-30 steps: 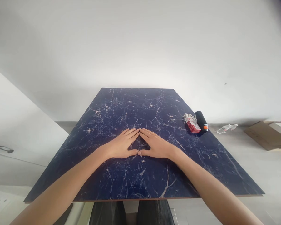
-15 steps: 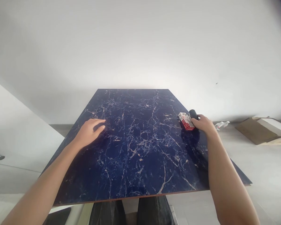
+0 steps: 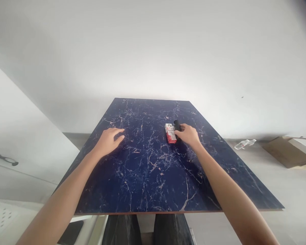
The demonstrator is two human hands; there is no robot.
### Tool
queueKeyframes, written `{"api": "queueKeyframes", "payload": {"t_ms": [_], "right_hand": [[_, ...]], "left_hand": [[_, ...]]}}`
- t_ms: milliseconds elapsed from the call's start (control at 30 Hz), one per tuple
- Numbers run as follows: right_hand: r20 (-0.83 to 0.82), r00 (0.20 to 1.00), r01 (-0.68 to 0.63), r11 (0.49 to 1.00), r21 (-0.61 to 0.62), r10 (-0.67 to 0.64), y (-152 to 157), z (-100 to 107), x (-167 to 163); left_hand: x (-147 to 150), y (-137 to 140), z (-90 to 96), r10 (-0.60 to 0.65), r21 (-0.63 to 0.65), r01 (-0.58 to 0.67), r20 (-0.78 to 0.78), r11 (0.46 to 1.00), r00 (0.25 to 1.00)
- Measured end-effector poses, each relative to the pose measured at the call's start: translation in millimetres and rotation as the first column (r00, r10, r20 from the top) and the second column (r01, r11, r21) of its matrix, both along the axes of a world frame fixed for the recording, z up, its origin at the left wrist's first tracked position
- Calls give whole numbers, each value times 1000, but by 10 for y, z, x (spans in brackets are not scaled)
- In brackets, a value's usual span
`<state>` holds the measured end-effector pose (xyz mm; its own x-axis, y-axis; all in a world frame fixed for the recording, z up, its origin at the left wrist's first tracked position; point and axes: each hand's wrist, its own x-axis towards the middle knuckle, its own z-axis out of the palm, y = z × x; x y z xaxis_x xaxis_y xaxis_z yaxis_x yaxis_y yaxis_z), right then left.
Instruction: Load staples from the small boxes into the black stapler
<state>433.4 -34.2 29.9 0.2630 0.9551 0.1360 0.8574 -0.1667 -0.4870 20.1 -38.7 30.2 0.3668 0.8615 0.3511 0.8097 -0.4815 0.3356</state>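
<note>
My right hand [image 3: 190,134] grips a dark, rounded black object [image 3: 177,128], whose kind I cannot make out. Against its left side is a small red-and-white box [image 3: 170,133], near my thumb. Both are right of the table's middle; whether they touch the surface is unclear. My left hand [image 3: 109,140] is at the left part of the dark blue marbled table [image 3: 148,170], its thumb and fingers apart and nothing between them.
A pale wall [image 3: 153,51] rises behind the table. On the floor to the right are a clear plastic bottle [image 3: 242,144] and an open cardboard box [image 3: 283,151]. A white cabinet with a dark handle [image 3: 5,159] stands at the left. My legs [image 3: 172,229] are under the front edge.
My right hand has moved left from the table's right edge toward its middle, carrying the black object and the red-and-white box. My left hand keeps its open shape, and the view has shifted slightly.
</note>
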Motion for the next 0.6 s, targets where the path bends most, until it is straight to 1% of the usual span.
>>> {"api": "queueKeyframes", "payload": {"t_ms": [133,200,267,400,500,600], "right_hand": [[-61,989,-131,991,27,132,65,28,-757],[-92,976,-198,980,29,200,61,43,-1093],[-130,956,-262,965,24,263,48,50,-1392],[-184,916,-356,934,35,356,35,34,-1908],[-211,894,-397,917,42,396,23,12,-2257],[-270,870,-420,907,33,412,-5,5,-2545]], "left_hand": [[-49,25,-19,40,25,-40,-11,999,999],[-71,20,-13,67,15,-66,-17,998,998],[-89,6,5,68,-13,-68,-11,998,998],[-134,3,37,48,-70,-44,55,997,997],[-192,57,23,138,-82,-130,103,988,985],[-272,135,1,207,-137,-190,126,972,970]]}}
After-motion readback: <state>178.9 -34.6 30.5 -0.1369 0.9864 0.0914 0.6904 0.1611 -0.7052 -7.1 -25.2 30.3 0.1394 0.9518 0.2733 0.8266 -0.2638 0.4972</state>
